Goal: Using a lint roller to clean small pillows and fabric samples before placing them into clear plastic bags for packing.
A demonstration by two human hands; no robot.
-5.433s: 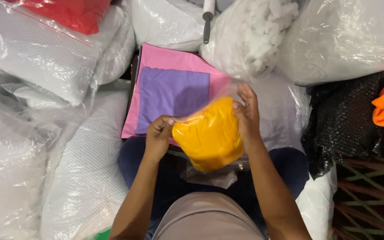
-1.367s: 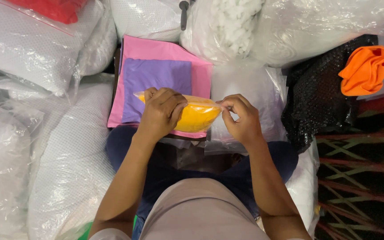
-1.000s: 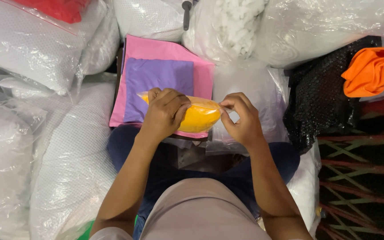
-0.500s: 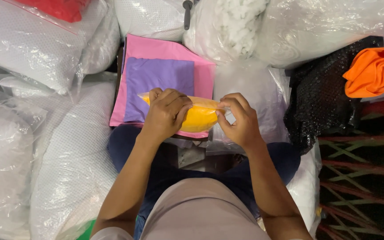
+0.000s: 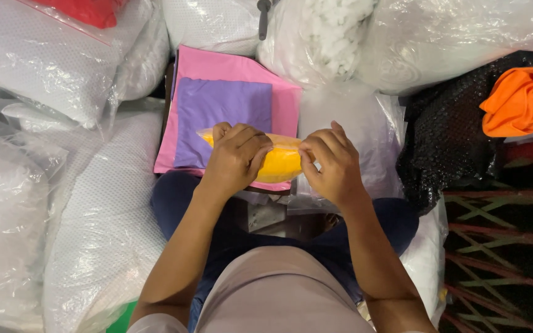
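Observation:
A yellow stuffed cushion in a clear plastic bag (image 5: 282,161) lies across my lap, seen edge-on. My left hand (image 5: 234,156) presses down over its left half with fingers curled on it. My right hand (image 5: 333,163) pinches the bag's right end. Just beyond the hands lies a purple cloth (image 5: 220,111) on top of a larger pink cloth (image 5: 285,98), both flat.
Large clear bags of white stuffing (image 5: 50,68) crowd the left and the back. A bag of white fibre lumps (image 5: 334,37) stands behind the cloths. A black mesh bag (image 5: 448,142) with a folded orange cloth (image 5: 516,102) sits at the right. A red item (image 5: 87,9) shows top left.
The bagged yellow cushion, earlier held face-up and wide, is now flattened edge-on between my hands. My right hand has slid inward along the bag toward my left.

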